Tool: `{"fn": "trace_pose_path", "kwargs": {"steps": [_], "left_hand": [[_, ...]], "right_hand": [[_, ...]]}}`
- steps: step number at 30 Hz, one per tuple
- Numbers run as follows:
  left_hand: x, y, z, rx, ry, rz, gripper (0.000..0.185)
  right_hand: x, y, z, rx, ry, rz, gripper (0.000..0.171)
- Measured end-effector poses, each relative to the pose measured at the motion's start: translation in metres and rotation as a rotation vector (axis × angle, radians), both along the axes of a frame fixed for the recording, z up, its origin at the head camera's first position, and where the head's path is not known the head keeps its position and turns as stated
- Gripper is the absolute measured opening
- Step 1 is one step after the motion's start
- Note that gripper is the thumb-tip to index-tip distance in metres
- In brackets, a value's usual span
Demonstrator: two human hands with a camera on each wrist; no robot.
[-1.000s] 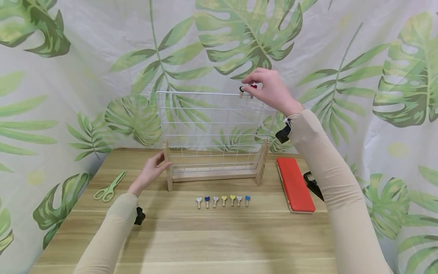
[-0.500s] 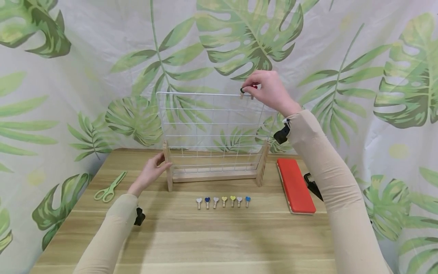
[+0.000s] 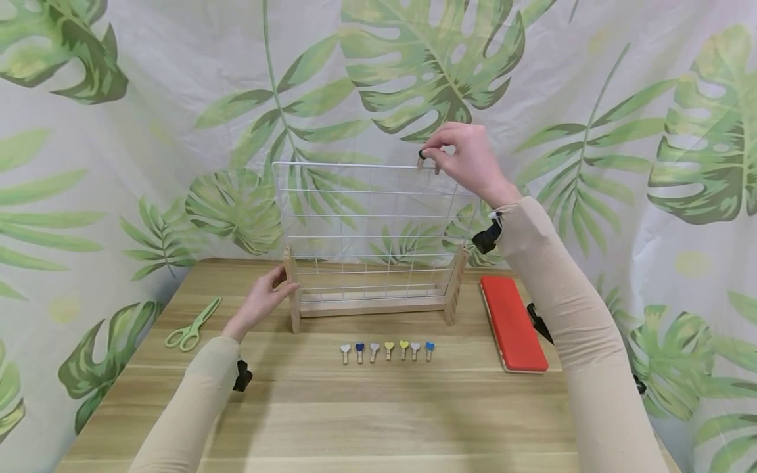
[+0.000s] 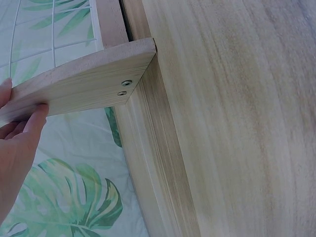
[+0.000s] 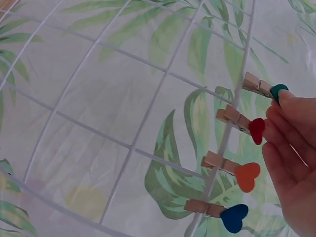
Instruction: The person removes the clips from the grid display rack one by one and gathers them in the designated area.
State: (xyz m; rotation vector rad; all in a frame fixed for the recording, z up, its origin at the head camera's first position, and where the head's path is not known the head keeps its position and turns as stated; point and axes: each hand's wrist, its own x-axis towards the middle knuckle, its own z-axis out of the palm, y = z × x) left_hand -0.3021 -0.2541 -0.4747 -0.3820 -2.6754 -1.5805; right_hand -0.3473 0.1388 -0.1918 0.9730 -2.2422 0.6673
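A cloth printed with green leaves (image 3: 177, 131) hangs in soft wrinkles behind a table (image 3: 355, 420) of smooth, streaky wood grain. Near its far edge stands a rack of thin white wire (image 3: 343, 165) in a wooden base (image 3: 372, 306). The left hand (image 3: 258, 301) grips the base's flat left leg (image 4: 89, 81), thumb and fingers on opposite faces; 2 metal screws (image 4: 124, 88) sit beyond them. High at the rack's right end, the right hand (image 3: 470, 154) pinches the green heart peg (image 5: 279, 93), its pale wooden tip at the top rod; whether it is clipped on, I cannot tell. Beside it, 3 pegs grip the rod: red (image 5: 256, 131), orange (image 5: 247, 177) and blue (image 5: 234, 218). The rod runs on leftward to a rounded corner. In front, 7 small heart pegs (image 3: 388, 352) lie in a row, well inside the edges, between green scissors (image 3: 197, 323) and a long red case (image 3: 514, 328).
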Motion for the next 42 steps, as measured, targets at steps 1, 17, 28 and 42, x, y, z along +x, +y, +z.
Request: {"fn": "trace_pose_path", "kwargs": {"steps": [1,17,28,42], "left_hand": [[0.0,0.0,0.0,0.001,-0.001,0.0,0.068],[0.02,0.013,0.032,-0.005,-0.022,-0.011,0.062],[-0.003,0.001,-0.003,-0.022,0.012,0.003,0.065],[-0.001,0.002,0.0,-0.022,0.013,0.021,0.062]], "right_hand": [[0.001,0.0,0.0,-0.011,0.003,-0.003,0.009],[0.043,-0.004,-0.076,-0.038,-0.047,0.107,0.011],[0.079,-0.03,-0.207,0.045,-0.336,0.192,0.009],[0.131,-0.073,-0.311,0.064,-0.706,0.228,0.008]]}}
